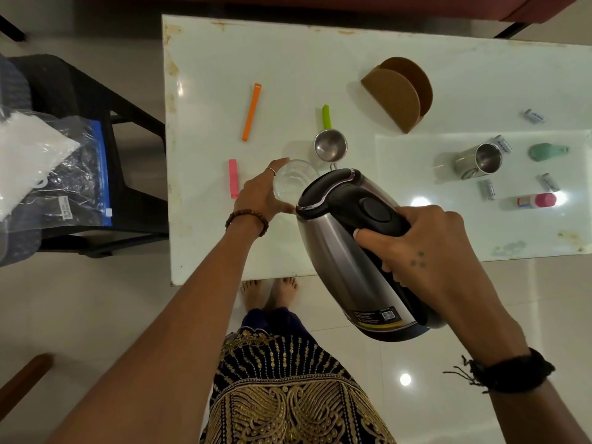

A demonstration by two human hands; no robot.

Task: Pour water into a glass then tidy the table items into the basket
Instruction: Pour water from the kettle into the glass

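A clear glass stands on the white table, near its front edge. My left hand wraps around the glass's left side. My right hand grips the black handle of a steel electric kettle. The kettle is tilted forward, its spout over the glass rim and hiding part of it. Loose on the table lie an orange clip, a pink clip, a steel measuring scoop with a green handle, a steel mug on its side and several small batteries. No basket is in view.
A brown napkin holder stands at the back. A green object and a pink-capped bottle lie at the right. A dark chair with a plastic bag is left of the table.
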